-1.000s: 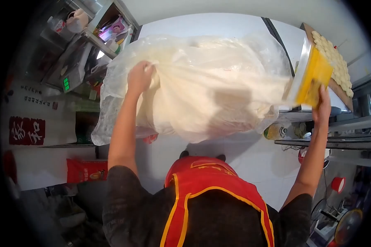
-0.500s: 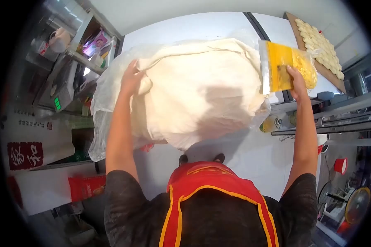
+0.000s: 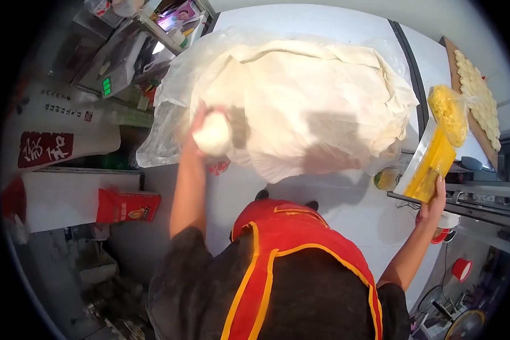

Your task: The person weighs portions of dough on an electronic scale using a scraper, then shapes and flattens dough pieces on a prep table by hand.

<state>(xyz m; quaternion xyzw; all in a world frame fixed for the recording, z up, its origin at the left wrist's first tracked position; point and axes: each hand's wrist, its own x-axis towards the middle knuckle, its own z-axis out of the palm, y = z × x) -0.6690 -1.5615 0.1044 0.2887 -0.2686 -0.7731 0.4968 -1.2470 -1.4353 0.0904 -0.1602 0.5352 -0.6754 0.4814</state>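
A pale round ball of dough (image 3: 213, 135) is in my left hand (image 3: 197, 129), above the left front part of the covered heap. Cream cloth (image 3: 317, 96) with clear plastic (image 3: 167, 127) around its edges covers that heap on the white table; what lies beneath is hidden. My right hand (image 3: 434, 201) grips the lower end of a yellow scraper-like sheet or packet (image 3: 433, 164) with a silvery edge, off the table's right front. Beyond its upper end is a clear bag of yellow bits (image 3: 449, 113).
Rows of small dough pieces (image 3: 477, 96) lie on a wooden board (image 3: 452, 56) at the far right. A scale (image 3: 117, 79) with green digits stands at the left, near shelves. A red sack (image 3: 127, 205) is at lower left, an oil bottle (image 3: 386, 179) below the table's right side.
The cloth's left part was pinched by my left hand, which now holds the dough ball nearer to me. My right hand has moved down and towards me with the yellow item.
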